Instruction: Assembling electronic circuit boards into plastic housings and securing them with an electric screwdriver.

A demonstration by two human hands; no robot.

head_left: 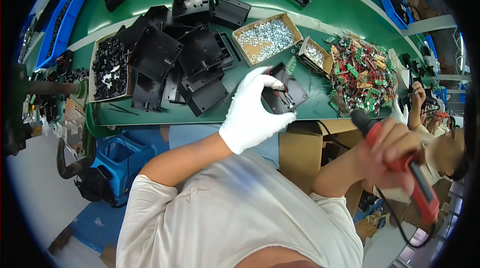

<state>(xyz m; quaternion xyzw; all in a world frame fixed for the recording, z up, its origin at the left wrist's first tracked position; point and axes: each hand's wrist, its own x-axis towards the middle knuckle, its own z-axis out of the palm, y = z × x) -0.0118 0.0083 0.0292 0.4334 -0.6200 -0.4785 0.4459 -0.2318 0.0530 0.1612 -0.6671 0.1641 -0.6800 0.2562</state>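
Note:
My left hand (pixel 248 113), in a white glove, has its thumb and fingers curved around a small black plastic housing (pixel 298 89) at the table's front edge. Red and black wires and a green coil show on the housing. My right hand (pixel 392 148), smeared by motion, is wrapped round a red and black electric screwdriver (pixel 424 195) held up to the right of the housing, apart from it. A dark cable hangs from the tool's lower end. Between the hands lies a big heap of small green circuit boards with red and black wires (pixel 362 75).
Black plastic housings (pixel 200 55) are piled at the left, beside a box of small black parts (pixel 93 85). A cardboard tray of metal nuts or washers (pixel 298 30) and a smaller box of metal pieces (pixel 328 63) stand behind. At the right edge a co-worker's hand (pixel 418 95) shows.

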